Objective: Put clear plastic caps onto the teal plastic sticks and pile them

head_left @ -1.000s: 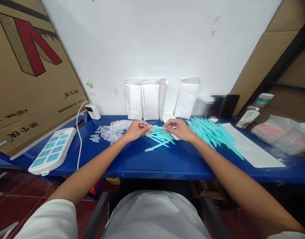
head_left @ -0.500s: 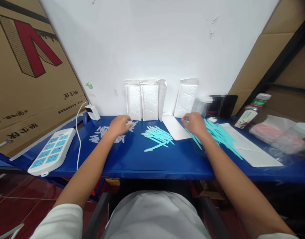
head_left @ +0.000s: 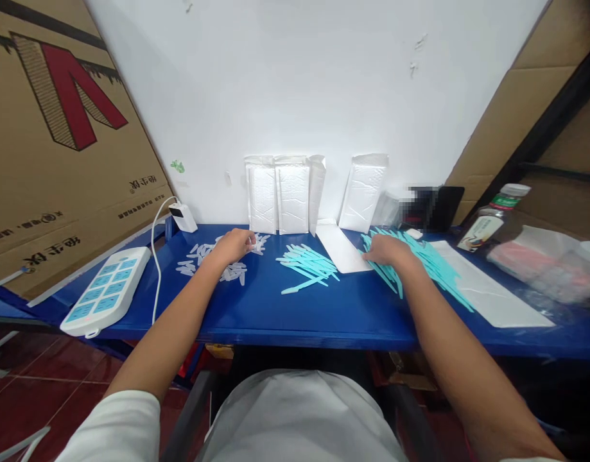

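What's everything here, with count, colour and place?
translucent pieces: many, whitish, table's left
slim sticks: many, turquoise, centre and right
padded mailers: several, white, against wall
flat mailers: two, white, centre and right
power strip: one, white-blue, left
corded adapter: one, white, left rear
bottle: one, dark, right rear
pink bagged goods: count unclear, right
cardboard: several, brown, both sides
table: one, blue, below
left hand: one, at translucent pieces
right hand: one, at slim sticks

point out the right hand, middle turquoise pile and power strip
Right hand [head_left: 385, 249]: head view, back of the hand
Middle turquoise pile [head_left: 309, 260]: head view, its centre
Power strip [head_left: 106, 290]: head view, socket face
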The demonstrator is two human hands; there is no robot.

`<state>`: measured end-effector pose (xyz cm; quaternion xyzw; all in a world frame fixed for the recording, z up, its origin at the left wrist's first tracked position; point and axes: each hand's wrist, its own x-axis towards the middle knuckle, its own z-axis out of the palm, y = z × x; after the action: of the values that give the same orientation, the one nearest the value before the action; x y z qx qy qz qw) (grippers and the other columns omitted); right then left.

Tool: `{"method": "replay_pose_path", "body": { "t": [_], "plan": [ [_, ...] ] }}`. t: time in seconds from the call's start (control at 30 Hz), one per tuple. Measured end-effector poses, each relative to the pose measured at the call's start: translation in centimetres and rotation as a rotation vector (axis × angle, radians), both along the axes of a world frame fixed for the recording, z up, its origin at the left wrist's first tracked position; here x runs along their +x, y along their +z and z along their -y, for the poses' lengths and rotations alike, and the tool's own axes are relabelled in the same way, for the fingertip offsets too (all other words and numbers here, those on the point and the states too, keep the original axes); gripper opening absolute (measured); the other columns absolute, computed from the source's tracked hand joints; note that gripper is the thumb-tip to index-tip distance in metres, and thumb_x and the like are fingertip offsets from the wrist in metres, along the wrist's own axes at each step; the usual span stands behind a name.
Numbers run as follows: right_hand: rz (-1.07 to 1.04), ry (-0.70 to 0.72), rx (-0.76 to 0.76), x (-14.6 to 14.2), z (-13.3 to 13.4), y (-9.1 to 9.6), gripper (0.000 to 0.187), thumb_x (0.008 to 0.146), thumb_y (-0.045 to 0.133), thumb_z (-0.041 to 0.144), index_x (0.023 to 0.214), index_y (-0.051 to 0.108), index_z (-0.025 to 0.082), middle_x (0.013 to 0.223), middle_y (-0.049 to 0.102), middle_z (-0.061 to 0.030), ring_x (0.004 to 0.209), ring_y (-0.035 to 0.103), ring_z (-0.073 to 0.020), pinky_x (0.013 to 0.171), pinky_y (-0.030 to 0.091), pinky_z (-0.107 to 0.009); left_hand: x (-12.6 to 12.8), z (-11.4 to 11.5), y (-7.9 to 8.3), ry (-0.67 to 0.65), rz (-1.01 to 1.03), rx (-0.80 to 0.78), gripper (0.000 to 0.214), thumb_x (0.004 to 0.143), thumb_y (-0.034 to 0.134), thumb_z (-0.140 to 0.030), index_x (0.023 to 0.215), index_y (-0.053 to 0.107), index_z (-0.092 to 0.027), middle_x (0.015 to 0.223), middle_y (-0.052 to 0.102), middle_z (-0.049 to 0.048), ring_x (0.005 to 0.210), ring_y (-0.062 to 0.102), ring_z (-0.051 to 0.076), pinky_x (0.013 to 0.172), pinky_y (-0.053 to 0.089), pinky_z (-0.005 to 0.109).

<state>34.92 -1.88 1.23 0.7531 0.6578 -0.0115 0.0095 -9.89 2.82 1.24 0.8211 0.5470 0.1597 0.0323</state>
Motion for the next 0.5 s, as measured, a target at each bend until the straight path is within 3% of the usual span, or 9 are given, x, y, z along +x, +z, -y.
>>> {"method": "replay_pose_path", "body": {
  "t": [0.17, 0.33, 0.4, 0.5],
  "plan": [
    [0.004, 0.034, -0.024, -0.1, 0.3, 0.1, 0.035, 0.09, 0.063, 0.032, 0.114, 0.078, 0.013, 0.115, 0.076, -0.0255, 0.109, 0.073, -0.0369, 0.083, 0.053, -0.04, 0.7, 0.6, 0.6, -0.059, 0.094, 0.068, 0.027, 0.09, 0.059, -0.024, 0.111, 0.075, -0.02, 0.098, 0.077, 0.0099, 0.086, 0.07, 0.026, 0.076, 0.049, 0.033],
    [-0.138, -0.049, 0.292, -1.5, 0.9, 1.3, 0.045, 0.104, 0.039, 0.03, 0.129, 0.064, 0.002, 0.109, 0.074, -0.0319, 0.1, 0.073, -0.0381, 0.085, 0.05, -0.043, 2.5, 1.3, 1.0, -0.127, 0.442, -0.012, 0.036, 0.096, 0.057, -0.038, 0.121, 0.07, -0.016, 0.101, 0.072, 0.0101, 0.077, 0.07, 0.02, 0.073, 0.054, 0.032],
    [-0.262, -0.023, 0.441, -2.1, 1.0, 1.7, 0.049, 0.108, 0.03, 0.034, 0.135, 0.055, 0.002, 0.092, 0.075, -0.0257, 0.087, 0.073, -0.0349, 0.082, 0.049, -0.042, 3.2, 1.7, 1.0, -0.14, 0.581, -0.112, 0.044, 0.096, 0.059, -0.045, 0.128, 0.068, -0.015, 0.095, 0.07, 0.0087, 0.072, 0.068, 0.018, 0.068, 0.056, 0.031],
    [-0.431, 0.123, 0.56, -2.9, 1.1, 1.8, 0.047, 0.11, 0.026, 0.04, 0.135, 0.052, 0.01, 0.077, 0.072, -0.014, 0.077, 0.069, -0.0308, 0.076, 0.046, -0.036, 4.1, 2.1, 0.8, -0.17, 0.696, -0.243, 0.051, 0.094, 0.064, -0.055, 0.125, 0.071, -0.014, 0.081, 0.066, 0.0044, 0.066, 0.063, 0.016, 0.066, 0.056, 0.03]
  ]
}}
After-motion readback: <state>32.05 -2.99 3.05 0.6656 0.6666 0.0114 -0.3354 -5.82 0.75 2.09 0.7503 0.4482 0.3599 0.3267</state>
